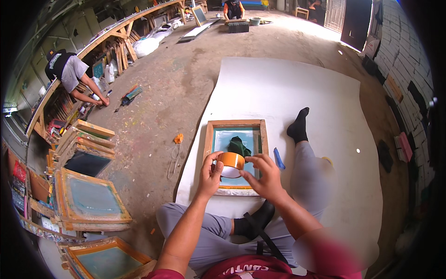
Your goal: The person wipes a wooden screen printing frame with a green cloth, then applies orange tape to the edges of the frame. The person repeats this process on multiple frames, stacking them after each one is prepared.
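Observation:
Between my hands is a roll of shiny orange-brown packing tape (231, 160), held up over a wooden screen-printing frame (263, 135). My left hand (210, 177) grips the roll's left side, thumb in front. At its right edge are the fingertips and thumb of my right hand (268, 178), curled in against it. The frame lies flat on a white sheet, its blue-green mesh partly hidden by the roll and hands. A crumpled dark green cloth (237, 144) rests on the mesh, just beyond the tape. Right of the frame lies a blue strip-shaped tool (279, 158), possibly a cutter.
My outstretched leg (306, 162) lies right of the frame. More screen frames (93, 197) are stacked at the left. One person (69, 74) bends by the wooden rack; another (233, 10) works at the far end. An orange scrap (178, 138) lies on the floor.

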`<state>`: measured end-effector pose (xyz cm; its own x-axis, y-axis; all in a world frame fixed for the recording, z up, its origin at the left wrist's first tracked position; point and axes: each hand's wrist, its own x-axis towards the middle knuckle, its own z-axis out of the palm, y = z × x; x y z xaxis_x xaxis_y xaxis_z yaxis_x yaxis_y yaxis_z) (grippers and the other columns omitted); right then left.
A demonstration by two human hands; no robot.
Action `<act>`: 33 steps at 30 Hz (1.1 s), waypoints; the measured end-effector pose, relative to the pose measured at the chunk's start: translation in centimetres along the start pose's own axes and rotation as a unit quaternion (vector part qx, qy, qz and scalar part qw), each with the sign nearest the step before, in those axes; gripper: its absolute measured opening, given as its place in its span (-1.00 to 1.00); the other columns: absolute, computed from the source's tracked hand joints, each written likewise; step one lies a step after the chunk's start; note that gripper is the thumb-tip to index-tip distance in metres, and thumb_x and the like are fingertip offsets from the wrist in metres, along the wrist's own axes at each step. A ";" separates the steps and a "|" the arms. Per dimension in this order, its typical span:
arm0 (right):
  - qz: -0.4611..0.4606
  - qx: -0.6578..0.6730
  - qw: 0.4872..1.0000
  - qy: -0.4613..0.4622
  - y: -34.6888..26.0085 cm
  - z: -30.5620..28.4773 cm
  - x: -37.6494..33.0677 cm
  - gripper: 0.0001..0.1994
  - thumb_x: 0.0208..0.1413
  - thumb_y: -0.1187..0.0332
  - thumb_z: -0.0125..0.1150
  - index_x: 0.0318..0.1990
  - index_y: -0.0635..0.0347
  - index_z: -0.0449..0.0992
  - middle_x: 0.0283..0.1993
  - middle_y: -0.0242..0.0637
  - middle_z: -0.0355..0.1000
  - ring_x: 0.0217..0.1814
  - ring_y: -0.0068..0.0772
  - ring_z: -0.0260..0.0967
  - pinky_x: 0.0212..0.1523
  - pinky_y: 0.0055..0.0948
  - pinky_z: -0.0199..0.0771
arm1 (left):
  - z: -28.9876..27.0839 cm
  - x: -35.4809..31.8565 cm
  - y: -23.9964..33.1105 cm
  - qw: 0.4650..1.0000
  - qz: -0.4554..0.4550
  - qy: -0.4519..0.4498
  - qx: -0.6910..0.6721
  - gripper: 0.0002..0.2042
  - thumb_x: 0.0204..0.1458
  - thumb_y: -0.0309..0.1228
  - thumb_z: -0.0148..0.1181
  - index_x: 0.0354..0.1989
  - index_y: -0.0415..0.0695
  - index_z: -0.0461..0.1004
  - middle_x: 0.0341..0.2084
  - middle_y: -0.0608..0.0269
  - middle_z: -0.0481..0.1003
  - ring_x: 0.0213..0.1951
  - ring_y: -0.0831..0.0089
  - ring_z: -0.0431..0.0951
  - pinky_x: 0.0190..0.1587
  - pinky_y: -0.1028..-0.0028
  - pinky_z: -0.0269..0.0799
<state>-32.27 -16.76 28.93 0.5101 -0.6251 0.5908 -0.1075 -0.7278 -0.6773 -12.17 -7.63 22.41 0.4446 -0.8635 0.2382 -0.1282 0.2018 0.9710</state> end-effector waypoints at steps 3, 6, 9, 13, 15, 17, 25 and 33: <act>-0.075 -0.115 0.989 0.055 0.3 1.4 -1.1 -0.64 -0.06 0.35 0.61 -0.10 0.21 0.65 -0.20 -0.20 0.56 -0.19 -0.16 0.54 -0.20 -0.30 0.57 | 0.5 -0.1 -0.5 0.998 0.013 0.032 0.054 -0.54 0.39 -0.05 0.20 0.23 -0.16 0.48 -0.09 0.32 0.50 -0.29 0.63 0.45 -0.27 0.58 0.38; -0.090 -0.157 0.981 0.075 0.6 2.2 -1.2 -0.67 -0.11 0.35 0.62 -0.16 0.17 0.66 -0.24 -0.29 0.58 -0.25 -0.23 0.54 -0.27 -0.34 0.57 | 1.0 -0.3 0.2 0.991 0.031 0.051 0.116 -0.49 0.38 0.01 0.18 0.25 -0.18 0.46 -0.05 0.29 0.50 -0.20 0.61 0.46 -0.16 0.55 0.39; -0.082 -0.160 0.980 0.082 1.0 2.7 -1.0 -0.72 -0.09 0.38 0.60 -0.20 0.14 0.67 -0.26 -0.32 0.58 -0.28 -0.25 0.54 -0.29 -0.35 0.57 | 1.4 -0.5 1.6 0.986 0.047 0.063 0.149 -0.46 0.38 0.04 0.17 0.24 -0.19 0.46 -0.04 0.28 0.50 -0.15 0.59 0.45 -0.09 0.52 0.39; -0.068 -0.130 0.986 0.079 1.3 2.9 -0.9 -0.77 -0.07 0.43 0.57 -0.22 0.12 0.68 -0.28 -0.32 0.59 -0.29 -0.25 0.55 -0.29 -0.34 0.57 | 1.4 -0.6 1.5 0.982 0.066 0.066 0.165 -0.45 0.37 0.06 0.16 0.23 -0.21 0.46 -0.05 0.26 0.49 -0.18 0.56 0.43 -0.09 0.51 0.38; -0.061 -0.110 0.989 0.078 1.4 2.9 -0.9 -0.78 -0.07 0.45 0.56 -0.23 0.12 0.68 -0.28 -0.31 0.60 -0.28 -0.24 0.56 -0.29 -0.32 0.58 | 1.4 -0.7 1.5 0.981 0.071 0.065 0.166 -0.44 0.37 0.07 0.16 0.22 -0.22 0.46 -0.06 0.26 0.48 -0.19 0.56 0.42 -0.10 0.51 0.37; -0.059 -0.093 0.991 0.081 1.7 3.0 -1.0 -0.78 -0.06 0.47 0.55 -0.22 0.13 0.68 -0.28 -0.30 0.61 -0.28 -0.23 0.56 -0.29 -0.31 0.58 | 1.4 -0.7 1.4 0.981 0.077 0.065 0.166 -0.44 0.37 0.07 0.15 0.22 -0.22 0.46 -0.06 0.27 0.47 -0.19 0.55 0.42 -0.10 0.51 0.37; -0.015 -0.017 0.997 0.077 2.5 3.3 -1.6 -0.83 0.03 0.55 0.49 -0.21 0.20 0.67 -0.27 -0.22 0.61 -0.28 -0.15 0.57 -0.29 -0.27 0.58 | 1.8 -0.8 1.4 0.983 0.074 0.066 0.152 -0.45 0.38 0.06 0.14 0.23 -0.22 0.45 -0.01 0.23 0.47 -0.11 0.52 0.44 -0.05 0.50 0.37; 0.074 0.054 0.991 0.099 2.0 3.9 -1.8 -0.95 0.23 0.58 0.36 -0.22 0.36 0.59 -0.34 -0.16 0.54 -0.36 -0.30 0.59 -0.30 -0.41 0.55 | 2.2 -1.0 -1.2 0.982 0.096 0.090 0.134 -0.48 0.36 -0.01 0.21 0.23 -0.21 0.44 -0.05 0.14 0.48 -0.12 0.40 0.55 -0.18 0.46 0.50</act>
<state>-30.06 -16.00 24.77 0.3165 -0.7737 0.5488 -0.0714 -0.5964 -0.7995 -14.41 -8.03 21.02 0.5350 -0.7213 0.4398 -0.4437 0.2031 0.8729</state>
